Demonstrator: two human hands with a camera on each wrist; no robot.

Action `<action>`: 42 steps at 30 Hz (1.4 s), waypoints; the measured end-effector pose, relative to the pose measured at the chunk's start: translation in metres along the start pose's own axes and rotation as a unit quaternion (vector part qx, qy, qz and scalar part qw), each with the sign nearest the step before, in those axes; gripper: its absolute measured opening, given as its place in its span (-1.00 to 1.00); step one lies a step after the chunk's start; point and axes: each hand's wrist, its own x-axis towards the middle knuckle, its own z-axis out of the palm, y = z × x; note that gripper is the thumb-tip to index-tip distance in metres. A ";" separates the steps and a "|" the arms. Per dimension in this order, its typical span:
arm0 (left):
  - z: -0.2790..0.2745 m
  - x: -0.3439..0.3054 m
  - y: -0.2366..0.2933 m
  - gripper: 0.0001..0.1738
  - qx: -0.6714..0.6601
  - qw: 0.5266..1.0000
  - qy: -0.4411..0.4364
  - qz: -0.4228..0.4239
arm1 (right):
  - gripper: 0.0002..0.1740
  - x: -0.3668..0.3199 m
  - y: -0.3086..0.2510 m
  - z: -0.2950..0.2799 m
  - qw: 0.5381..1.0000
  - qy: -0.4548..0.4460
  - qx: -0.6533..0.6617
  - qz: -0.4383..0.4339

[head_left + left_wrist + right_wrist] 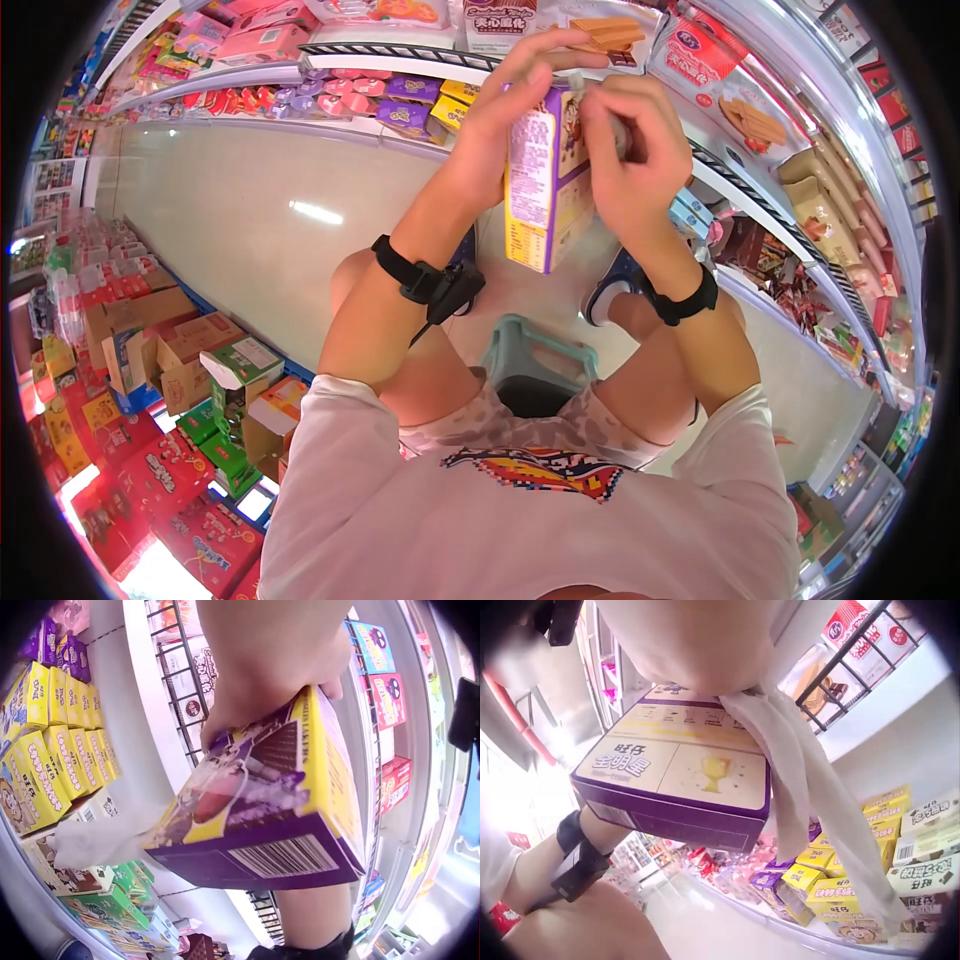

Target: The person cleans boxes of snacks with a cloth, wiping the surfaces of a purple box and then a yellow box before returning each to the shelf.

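Observation:
A purple and yellow snack box (pixel 530 180) is held upright in front of the shelves. My left hand (pixel 488 135) grips its upper left side, fingers reaching over the top. On the opposite side, my right hand (pixel 645 150) is at the upper edge with bent fingers, pinching a white cloth (pixel 781 750). Two loose strips of the cloth hang beside the box in the right wrist view. The left wrist view shows the barcode end of the box (pixel 281 859), with the pale cloth (pixel 97 844) blurred to its left.
Wafer packs (pixel 610 35) sit on the shelf above a black wire rail (pixel 400 55). Yellow snack boxes (pixel 26 776) stand on a lower shelf. A green stool (pixel 515 340) is between the legs. Opened cartons (pixel 195 350) and red packages (pixel 165 465) lie at the left.

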 end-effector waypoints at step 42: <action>-0.003 0.000 0.012 -0.07 -0.042 0.997 -0.005 0.057 | -0.89 -0.004 -0.013 -0.002 0.988 -0.080 -0.116 -0.060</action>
